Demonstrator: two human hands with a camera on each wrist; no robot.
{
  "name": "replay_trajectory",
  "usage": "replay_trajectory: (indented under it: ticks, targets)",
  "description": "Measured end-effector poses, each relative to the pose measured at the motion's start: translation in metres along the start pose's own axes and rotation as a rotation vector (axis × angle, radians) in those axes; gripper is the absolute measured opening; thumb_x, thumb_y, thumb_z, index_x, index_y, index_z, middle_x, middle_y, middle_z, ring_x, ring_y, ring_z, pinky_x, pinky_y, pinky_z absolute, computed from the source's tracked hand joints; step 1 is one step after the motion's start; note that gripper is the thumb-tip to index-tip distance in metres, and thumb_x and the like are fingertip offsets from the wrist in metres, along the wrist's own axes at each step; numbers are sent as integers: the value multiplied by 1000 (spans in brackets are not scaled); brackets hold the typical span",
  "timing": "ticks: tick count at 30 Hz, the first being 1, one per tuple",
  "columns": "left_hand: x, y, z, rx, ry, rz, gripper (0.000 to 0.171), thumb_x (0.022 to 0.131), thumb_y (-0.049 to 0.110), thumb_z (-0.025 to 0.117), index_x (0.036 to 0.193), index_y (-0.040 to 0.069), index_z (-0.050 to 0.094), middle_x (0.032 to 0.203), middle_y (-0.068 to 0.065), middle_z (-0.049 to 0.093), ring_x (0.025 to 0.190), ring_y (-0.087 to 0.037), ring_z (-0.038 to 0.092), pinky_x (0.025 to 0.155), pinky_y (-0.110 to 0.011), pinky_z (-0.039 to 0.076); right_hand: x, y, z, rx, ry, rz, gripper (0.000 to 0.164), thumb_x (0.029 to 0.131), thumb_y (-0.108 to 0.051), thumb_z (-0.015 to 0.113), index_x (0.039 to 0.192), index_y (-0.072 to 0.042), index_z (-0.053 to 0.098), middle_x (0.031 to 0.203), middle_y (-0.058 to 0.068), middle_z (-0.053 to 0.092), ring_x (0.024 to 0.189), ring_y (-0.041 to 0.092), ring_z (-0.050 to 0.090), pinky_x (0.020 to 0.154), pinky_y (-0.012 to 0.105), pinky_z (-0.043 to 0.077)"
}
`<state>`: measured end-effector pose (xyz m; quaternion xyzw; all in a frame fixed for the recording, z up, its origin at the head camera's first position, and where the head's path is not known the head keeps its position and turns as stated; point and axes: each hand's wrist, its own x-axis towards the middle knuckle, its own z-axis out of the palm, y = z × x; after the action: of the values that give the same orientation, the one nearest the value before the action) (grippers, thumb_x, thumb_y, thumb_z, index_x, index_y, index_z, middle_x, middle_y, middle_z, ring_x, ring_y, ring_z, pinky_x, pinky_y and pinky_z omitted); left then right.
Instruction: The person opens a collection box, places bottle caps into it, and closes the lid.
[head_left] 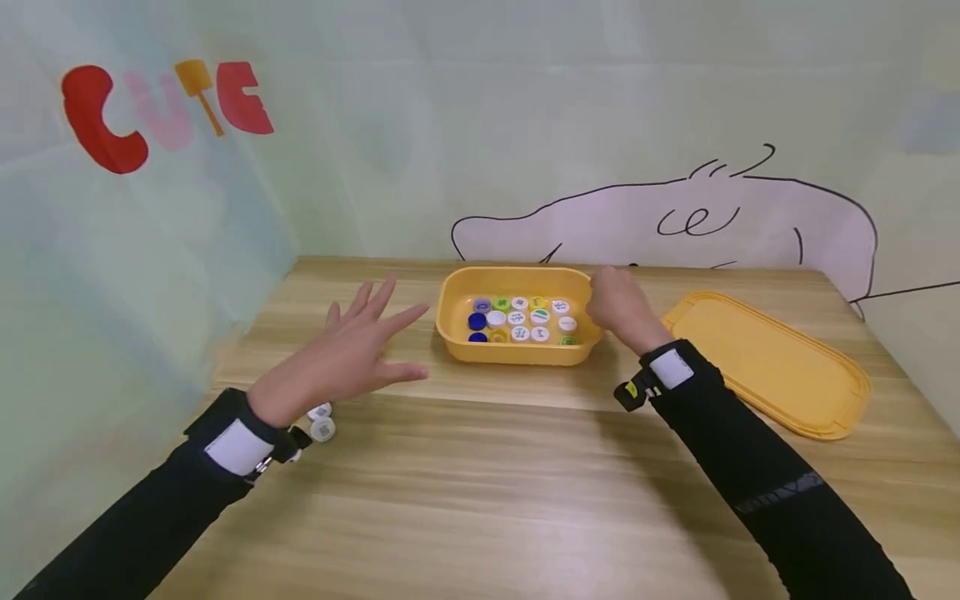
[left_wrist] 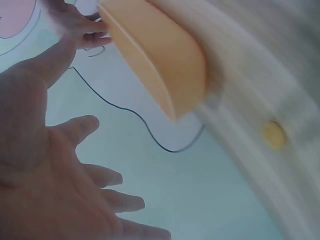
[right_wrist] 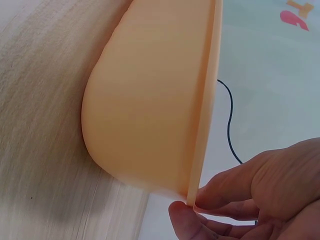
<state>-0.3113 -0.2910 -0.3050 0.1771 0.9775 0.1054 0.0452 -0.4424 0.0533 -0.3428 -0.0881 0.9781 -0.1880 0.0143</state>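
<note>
A yellow plastic box stands on the table with several round bottle caps inside, white, blue, green and yellow. My right hand pinches the rim at the box's right end. In the right wrist view the thumb and fingers hold that rim from both sides. My left hand hovers to the left of the box, fingers spread and touching nothing. White caps lie on the table by the left wrist, partly hidden by it. The left wrist view shows a yellow cap on the table.
A yellow lid lies flat on the wooden table, right of the box and partly behind my right forearm. Printed cloth walls rise along the table's back and left sides.
</note>
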Motion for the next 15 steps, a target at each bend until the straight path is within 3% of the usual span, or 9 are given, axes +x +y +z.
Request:
replay_trajectory:
  ticks: [3,6,10,15]
  targets:
    - [-10,-14,7,-13,1,-21,88,93,58,71,163,23,32,170,-21,-1,153,-52,-3,112,-83,0,-1,7,-2,4,-3,-4,13,83,13,51,85,8,63,78,18,56,67,27,53,52,27,44]
    - [-14,-29,15,-18,6,-54,89,94,56,71,164,21,29,169,-26,3,152,-56,-1,109,-86,-2,-2,11,-3,12,-10,0,19,83,13,51,95,13,66,86,22,59,70,28,55,53,27,45]
    - [-9,-53,24,-18,-1,-124,91,96,56,67,165,17,22,166,-32,6,148,-62,3,106,-88,-4,-3,13,-3,23,-18,7,29,84,12,50,108,17,67,96,26,61,73,30,57,54,28,46]
    - [6,-74,37,11,27,-181,85,98,54,65,164,15,27,163,-35,18,144,-65,17,105,-88,-7,-3,18,-4,29,-8,-3,24,84,13,51,101,14,67,92,24,59,72,30,56,53,27,45]
